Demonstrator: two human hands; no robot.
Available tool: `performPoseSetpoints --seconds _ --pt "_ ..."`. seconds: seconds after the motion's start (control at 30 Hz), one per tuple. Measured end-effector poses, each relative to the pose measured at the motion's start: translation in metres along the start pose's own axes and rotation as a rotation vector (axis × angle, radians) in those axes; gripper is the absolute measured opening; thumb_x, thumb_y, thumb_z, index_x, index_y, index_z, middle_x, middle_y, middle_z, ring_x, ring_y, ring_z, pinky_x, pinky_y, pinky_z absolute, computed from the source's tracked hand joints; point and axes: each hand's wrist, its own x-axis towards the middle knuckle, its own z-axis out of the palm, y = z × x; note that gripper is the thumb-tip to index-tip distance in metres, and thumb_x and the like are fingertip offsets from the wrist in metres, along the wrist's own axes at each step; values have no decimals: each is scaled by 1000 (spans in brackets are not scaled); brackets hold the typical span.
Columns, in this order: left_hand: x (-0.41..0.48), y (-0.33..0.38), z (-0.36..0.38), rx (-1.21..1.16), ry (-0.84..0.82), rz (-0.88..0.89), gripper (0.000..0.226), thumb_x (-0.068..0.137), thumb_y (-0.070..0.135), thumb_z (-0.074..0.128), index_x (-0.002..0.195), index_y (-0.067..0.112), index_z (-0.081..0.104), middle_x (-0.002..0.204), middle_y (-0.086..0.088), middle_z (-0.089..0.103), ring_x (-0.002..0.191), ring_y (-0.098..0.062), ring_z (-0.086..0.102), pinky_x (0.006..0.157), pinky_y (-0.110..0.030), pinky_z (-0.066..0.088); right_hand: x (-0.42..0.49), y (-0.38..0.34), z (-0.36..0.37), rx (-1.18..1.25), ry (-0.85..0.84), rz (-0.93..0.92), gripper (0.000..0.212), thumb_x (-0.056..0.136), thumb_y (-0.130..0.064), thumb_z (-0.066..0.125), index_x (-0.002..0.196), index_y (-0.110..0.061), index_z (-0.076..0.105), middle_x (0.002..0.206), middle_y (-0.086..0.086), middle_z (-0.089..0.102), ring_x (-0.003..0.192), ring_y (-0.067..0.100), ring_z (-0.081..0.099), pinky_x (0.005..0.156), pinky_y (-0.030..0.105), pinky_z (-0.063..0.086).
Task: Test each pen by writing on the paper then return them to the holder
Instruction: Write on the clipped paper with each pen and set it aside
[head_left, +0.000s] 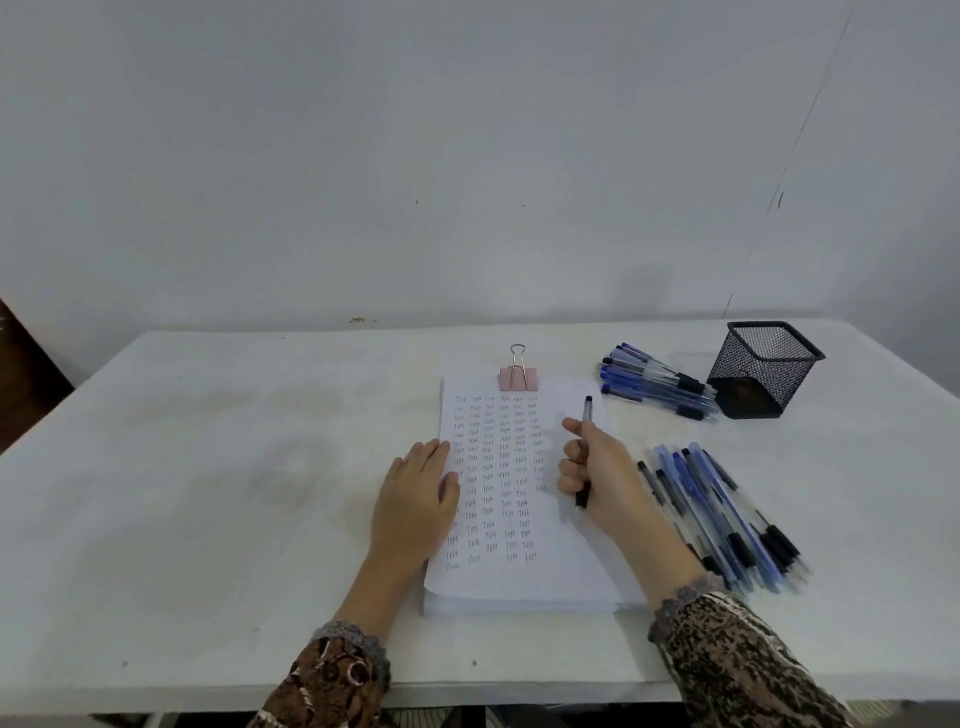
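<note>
Gripping a pen (587, 415), the right hand (597, 470) hovers over the paper (561, 566)

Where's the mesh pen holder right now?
In the head view, the mesh pen holder stands upright at the far right of the table, just right of the farther pile of pens.

Light was even, diffuse, moderately bright. The tabletop (208, 467) rendered matte and washed-out pale. Shadows were soft: a faint smudge on the wall (467, 156) left of the holder (763, 369), a thin dark line under the paper (519, 577) stack's near edge. Far tabletop edge bowed by wide-angle distortion. Nearer pile of pens (727, 519) was smeared by blur; handwriting soft, barely legible. Whole frame slightly soft.
</note>
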Motion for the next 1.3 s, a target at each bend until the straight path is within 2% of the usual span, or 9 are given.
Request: performPoseSetpoints --seconds 0.13,0.23,0.43,0.53,0.67,0.8,0.93,1.07,1.3 --pt "1 -1 2 8 14 -4 75 79 47 11 134 9 46 138 -5 47 131 -18 38 106 -21 9 -5 -42 -28 -674 144 -241 17 96 -16 48 100 -7 61 74 8 50 55 18 48 59 34 46" --pt "1 -2 3 12 28 3 75 79 47 11 133 9 46 138 -4 48 130 -17 39 105 -19 9 -11 -72 -61 -1114 344 -382 22 91 -10 53 109 -3 63 98 17 64 85 27 58 78 31 42" --pt "3 -4 7 35 25 14 69 82 42 17 128 5 52 133 -9 53 126 -22 45 108 -31 21 -12 -86 -108 -1480 424 -147 27 90 -8 53 115 2 53 119 24 56 112 35 50 80 31 41" --pt "3 -4 7 42 30 13 69 82 42 17 128 5 52 133 -8 52 127 -21 45 107 -30 19 -11 -86 -111 -1576 369 -73 27 91 -16 52 111 0 60 114 18 61 111 31 53 85 30 43" --pt "2 -1 5 29 37 16 75 79 47 12 133 8 47 138 -5 48 131 -18 39 106 -23 10 -2 -89 -116 -1555 378 -48 30 90 -26 53 98 1 65 92 16 65 81 27 56 76 31 47" --pt "2 -1 5 14 29 5 78 77 49 9 135 10 44 141 -3 44 134 -16 34 107 -21 7 21 -97 -101 -1561 440 -259 23 90 -17 51 101 -3 64 106 19 63 95 32 57 86 36 47" --pt "3 -2 5 15 21 8 78 78 48 9 134 9 45 141 -4 45 134 -16 35 108 -23 9 54 -97 -80 -1634 214 -509 30 92 -5 44 115 -3 63 121 18 57 111 32 54 96 34 41" --pt "2 -2 6 12 29 3 73 80 45 14 130 6 50 136 -7 50 129 -20 42 111 -33 22 77 -87 -77 -1864 21 -516 37 97 -4 35 130 -5 52 134 12 49 125 26 45 100 26 33" --pt "2 1 3 23 17 10 75 79 46 10 133 8 47 138 -4 47 131 -17 39 108 -24 13 98 -83 -76 -1945 83 -549 23 92 -13 49 113 -8 55 122 11 49 111 28 50 93 39 44"
